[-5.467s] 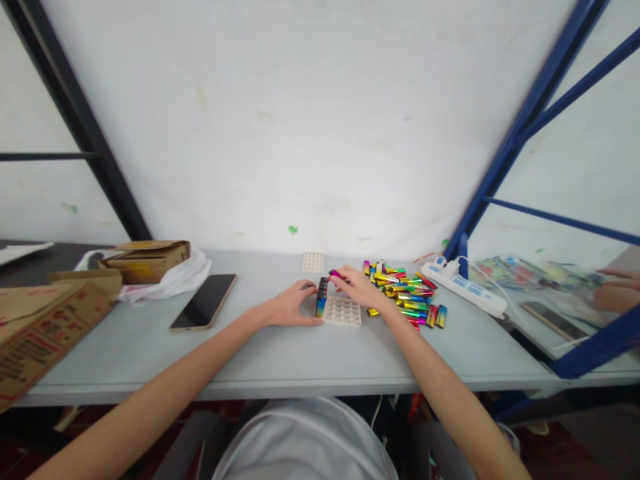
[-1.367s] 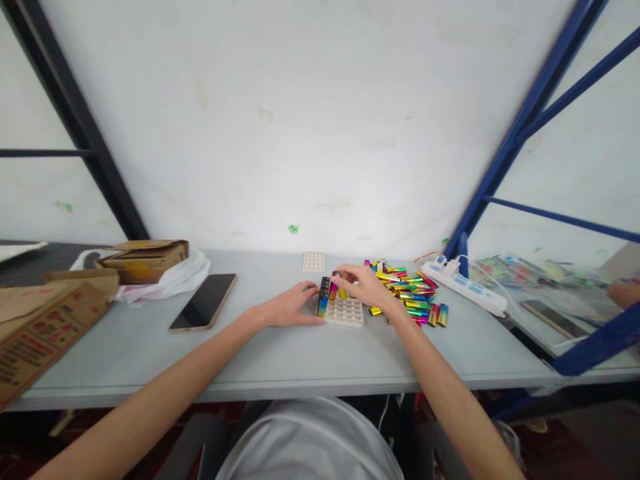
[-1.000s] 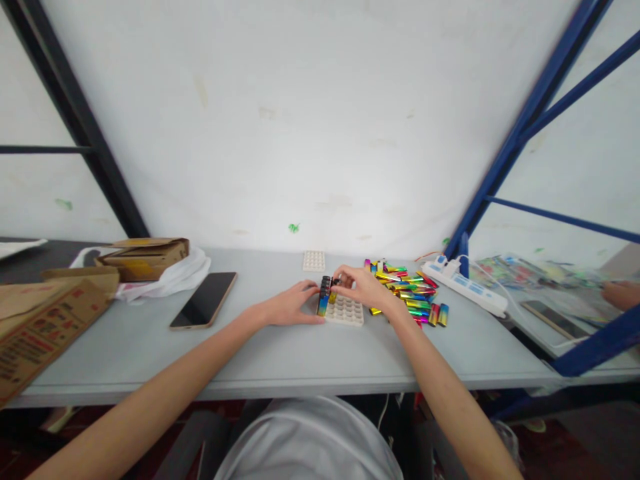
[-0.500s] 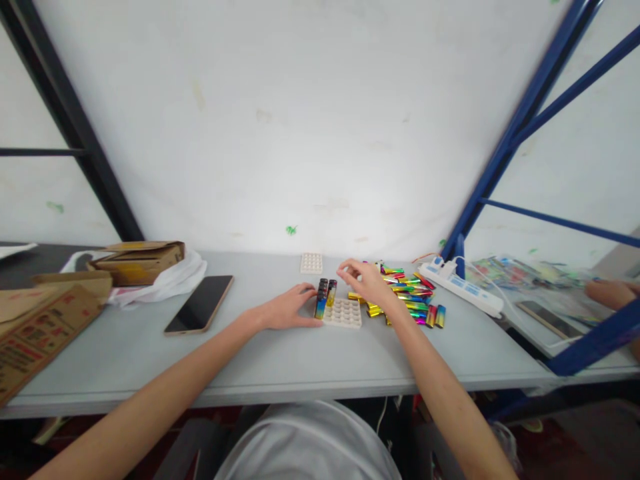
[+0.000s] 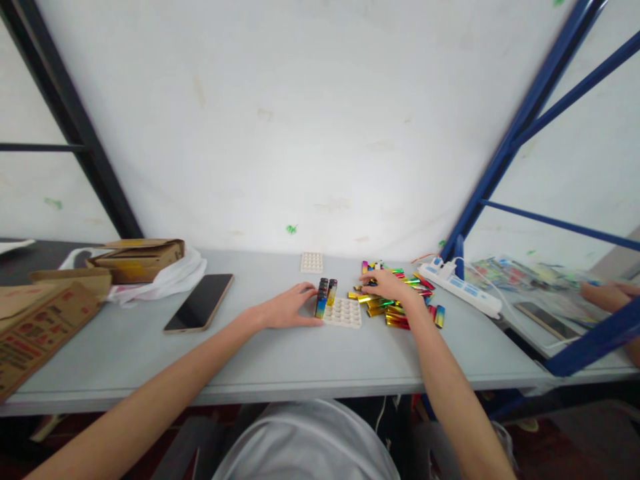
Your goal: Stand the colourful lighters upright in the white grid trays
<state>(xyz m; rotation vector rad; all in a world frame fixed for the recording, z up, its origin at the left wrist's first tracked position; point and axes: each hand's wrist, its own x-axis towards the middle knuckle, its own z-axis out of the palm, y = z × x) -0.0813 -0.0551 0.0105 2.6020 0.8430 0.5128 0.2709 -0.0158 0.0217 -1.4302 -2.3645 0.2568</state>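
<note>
A white tray (image 5: 349,313) with round holes lies on the grey table, and several colourful lighters (image 5: 321,304) stand upright along its left side. My left hand (image 5: 293,307) rests beside them, thumb and fingers apart around the tray's left edge, holding nothing. Over the pile of shiny lighters (image 5: 395,313) to the right is my right hand (image 5: 387,283). Its fingertips are closed at a dark lighter end at the pile's left side.
A second white tray (image 5: 311,262) lies near the wall. To the left are a phone (image 5: 200,303), a white bag (image 5: 173,280) and cardboard boxes (image 5: 55,320). A power strip (image 5: 460,289) lies right of the pile, near a blue metal frame (image 5: 500,157).
My right hand has moved right, from above the tray to the pile of lighters, and its fingers now touch a lighter there. My left hand has stayed in place.
</note>
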